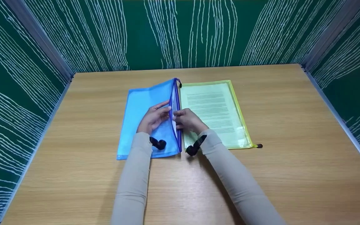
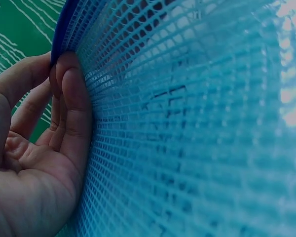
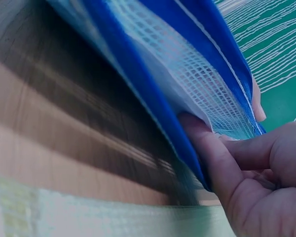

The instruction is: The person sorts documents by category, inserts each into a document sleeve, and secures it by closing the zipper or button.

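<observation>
A blue mesh zip pouch (image 1: 147, 98) lies on the table with its zipper side gaping on the right. My left hand (image 1: 155, 118) pinches the upper edge of that opening between thumb and fingers. At the opening's other side, my right hand (image 1: 190, 120) has its fingers inside, gripping a white paper sheet (image 3: 170, 86) near the pouch's blue zipper band (image 3: 138, 81). Most of the sheet is hidden in the pouch; dark print shows faintly through the mesh in the left wrist view.
A yellow-edged mesh zip pouch (image 1: 240, 111) with a printed sheet inside lies just right of the blue one, partly under my right hand. Both rest on a wooden table (image 1: 292, 125), walled by green panels (image 1: 183, 34) with white streaks.
</observation>
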The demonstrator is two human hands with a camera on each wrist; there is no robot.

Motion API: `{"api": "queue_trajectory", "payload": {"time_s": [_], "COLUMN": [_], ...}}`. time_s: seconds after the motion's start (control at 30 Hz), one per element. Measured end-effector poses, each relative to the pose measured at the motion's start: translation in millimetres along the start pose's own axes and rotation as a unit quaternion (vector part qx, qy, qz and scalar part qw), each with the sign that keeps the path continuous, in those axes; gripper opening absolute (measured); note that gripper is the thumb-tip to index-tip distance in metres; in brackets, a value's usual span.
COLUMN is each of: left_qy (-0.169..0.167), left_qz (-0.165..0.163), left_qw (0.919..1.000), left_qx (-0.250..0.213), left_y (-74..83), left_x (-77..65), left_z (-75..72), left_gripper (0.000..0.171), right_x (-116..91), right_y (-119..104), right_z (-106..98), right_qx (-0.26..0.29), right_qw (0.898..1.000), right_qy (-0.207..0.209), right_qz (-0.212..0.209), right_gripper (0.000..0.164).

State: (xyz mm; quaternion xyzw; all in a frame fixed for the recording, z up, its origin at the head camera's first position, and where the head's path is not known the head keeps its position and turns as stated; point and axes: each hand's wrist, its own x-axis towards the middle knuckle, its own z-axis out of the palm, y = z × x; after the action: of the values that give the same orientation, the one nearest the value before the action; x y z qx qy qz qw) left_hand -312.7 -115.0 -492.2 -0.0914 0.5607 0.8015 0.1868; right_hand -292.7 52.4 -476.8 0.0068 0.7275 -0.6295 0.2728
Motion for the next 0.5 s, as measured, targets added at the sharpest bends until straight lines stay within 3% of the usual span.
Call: {"api": "queue_trajectory", "payload": {"time_s": [0.5], "left_qy": [-0.019], "left_qz": [0.007], "left_qw": [0.9998], "left_qx": [0.002], "left_y": [-0.5], "left_x": [-1.8], "left_z": [0.1], "left_gripper": [0.045], "right_x": [-4.6], "right_y": [0.3], "right_z": [-2.3], "right_qx": [-0.034], "right_qw": [0.999], "right_qy": [-0.017], "right_qz": [-0.029], "right_gripper": [0.016]}}
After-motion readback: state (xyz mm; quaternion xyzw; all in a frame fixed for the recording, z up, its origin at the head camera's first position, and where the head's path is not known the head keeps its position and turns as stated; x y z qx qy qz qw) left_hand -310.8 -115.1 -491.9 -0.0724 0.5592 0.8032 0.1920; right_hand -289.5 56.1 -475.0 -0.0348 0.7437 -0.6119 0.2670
